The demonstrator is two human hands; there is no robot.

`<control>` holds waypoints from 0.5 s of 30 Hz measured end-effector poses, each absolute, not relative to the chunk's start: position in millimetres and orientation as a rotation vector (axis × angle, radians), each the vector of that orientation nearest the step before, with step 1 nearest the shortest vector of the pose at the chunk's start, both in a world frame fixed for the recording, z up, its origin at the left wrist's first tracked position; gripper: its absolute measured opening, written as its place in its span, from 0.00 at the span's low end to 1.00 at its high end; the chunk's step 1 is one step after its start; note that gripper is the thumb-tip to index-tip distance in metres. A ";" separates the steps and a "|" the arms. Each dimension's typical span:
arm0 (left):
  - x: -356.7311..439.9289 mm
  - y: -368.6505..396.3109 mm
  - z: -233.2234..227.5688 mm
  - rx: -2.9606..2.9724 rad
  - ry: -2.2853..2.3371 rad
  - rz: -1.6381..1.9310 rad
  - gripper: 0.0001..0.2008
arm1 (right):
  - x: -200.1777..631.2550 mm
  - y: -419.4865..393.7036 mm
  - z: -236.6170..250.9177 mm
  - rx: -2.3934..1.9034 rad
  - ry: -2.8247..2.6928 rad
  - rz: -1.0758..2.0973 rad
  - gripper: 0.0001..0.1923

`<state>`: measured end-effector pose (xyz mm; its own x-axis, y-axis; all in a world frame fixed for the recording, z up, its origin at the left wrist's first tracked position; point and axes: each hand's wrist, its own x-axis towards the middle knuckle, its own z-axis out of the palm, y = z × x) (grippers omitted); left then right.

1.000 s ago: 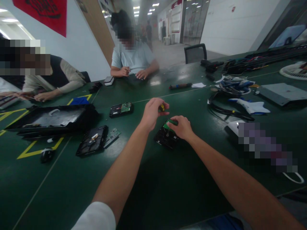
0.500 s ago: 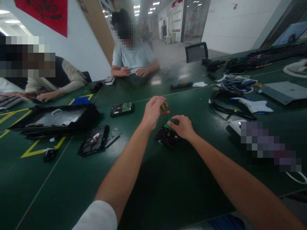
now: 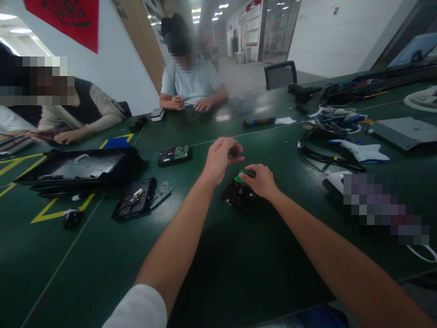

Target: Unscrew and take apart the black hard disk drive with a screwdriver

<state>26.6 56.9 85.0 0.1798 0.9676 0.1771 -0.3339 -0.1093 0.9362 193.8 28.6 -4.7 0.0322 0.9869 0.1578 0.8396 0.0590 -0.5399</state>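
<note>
The hard drive (image 3: 237,193) lies on the green table (image 3: 235,255), between and just below the two hands. Above its far left corner, a small dark object (image 3: 234,151), perhaps a tool handle, is held in the left hand (image 3: 218,157), thumb and fingers narrowed around it; its lower end cannot be made out. At the drive's far right, the green circuit board (image 3: 245,177) is touched by the thumb of the right hand (image 3: 261,182), whose fingers are curled and only slightly parted; whether the drive is gripped or merely pressed cannot be told. For good work, the drive should be braced flat, the handle held upright and turned gently, and the right fingertips placed clear of its tip.
</note>
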 end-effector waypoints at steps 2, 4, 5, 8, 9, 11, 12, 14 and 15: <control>25.9 57.1 85.2 1.180 0.748 1.298 0.05 | 193.7 28.4 -4.8 -1.819 -1.845 0.387 0.20; 25.4 57.6 85.6 1.211 0.762 1.308 0.06 | 193.5 28.2 -4.8 -1.818 -1.836 0.381 0.19; 25.3 57.8 85.7 1.222 0.770 1.310 0.07 | 193.3 28.2 -4.7 -1.817 -1.834 0.378 0.19; 25.7 57.6 86.2 1.245 0.787 1.304 0.08 | 192.7 27.6 -3.5 -1.817 -1.834 0.375 0.18; 26.1 57.3 86.2 1.256 0.789 1.298 0.08 | 192.4 27.3 -2.8 -1.817 -1.836 0.376 0.17; 26.9 56.5 86.1 1.272 0.785 1.280 0.08 | 191.7 26.5 -1.2 -1.818 -1.837 0.375 0.17; 27.4 56.1 85.9 1.266 0.779 1.270 0.08 | 191.3 26.2 -0.5 -1.821 -1.837 0.371 0.17; 28.2 55.7 85.5 1.213 0.767 1.268 0.07 | 190.8 25.7 0.6 -1.827 -1.837 0.363 0.17; 28.5 55.6 85.3 1.176 0.763 1.276 0.06 | 190.7 25.7 0.8 -1.826 -1.839 0.360 0.17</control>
